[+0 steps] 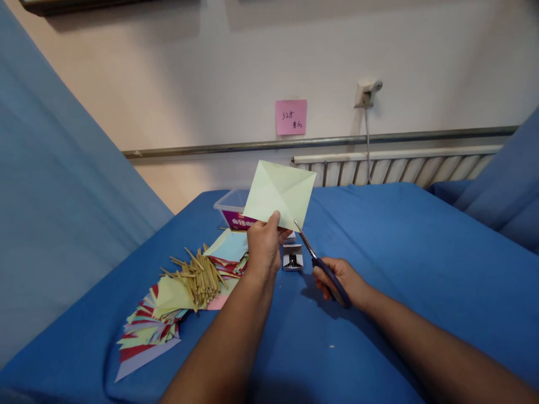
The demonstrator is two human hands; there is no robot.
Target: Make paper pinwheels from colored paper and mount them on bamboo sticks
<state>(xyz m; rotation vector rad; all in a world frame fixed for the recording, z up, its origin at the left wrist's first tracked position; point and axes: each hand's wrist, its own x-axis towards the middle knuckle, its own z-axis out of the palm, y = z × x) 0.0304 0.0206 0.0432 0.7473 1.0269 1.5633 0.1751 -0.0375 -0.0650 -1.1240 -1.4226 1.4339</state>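
The left hand is pinching the paper by its near edge above the table, probably to steady it. The right hand is gripping the scissors by the handles, likely so the tips are meeting that edge.

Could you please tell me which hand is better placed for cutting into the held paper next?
Probably the right hand: it holds the scissors, whose tips appear close to the lower edge of the paper, while the left hand is occupied gripping that sheet.
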